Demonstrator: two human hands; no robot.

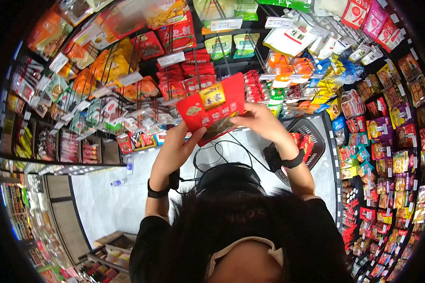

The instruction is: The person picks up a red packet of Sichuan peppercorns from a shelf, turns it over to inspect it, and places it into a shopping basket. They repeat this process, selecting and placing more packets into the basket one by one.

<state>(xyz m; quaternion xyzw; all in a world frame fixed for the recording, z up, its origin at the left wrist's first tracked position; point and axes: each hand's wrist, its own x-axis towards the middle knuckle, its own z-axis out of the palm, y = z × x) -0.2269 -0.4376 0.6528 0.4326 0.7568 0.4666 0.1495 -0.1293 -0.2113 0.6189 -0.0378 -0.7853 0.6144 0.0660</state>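
Note:
A red snack packet (217, 106) with a yellow label is held up between both hands, in front of the hanging shelf goods. My left hand (177, 144) grips its lower left edge, with the thumb across the front. On the right edge, my right hand (259, 121) pinches the packet near its lower corner. The packet is slightly tilted, and its lower part shows a darker picture or window. Both wrists wear black bands.
A dark basket (318, 137) with red packets inside stands on the pale floor (99, 198) at the right, beyond my right forearm. Hanging packets (113, 61) fill the racks ahead, and more goods (382, 141) line the right side. Black cables cross the floor.

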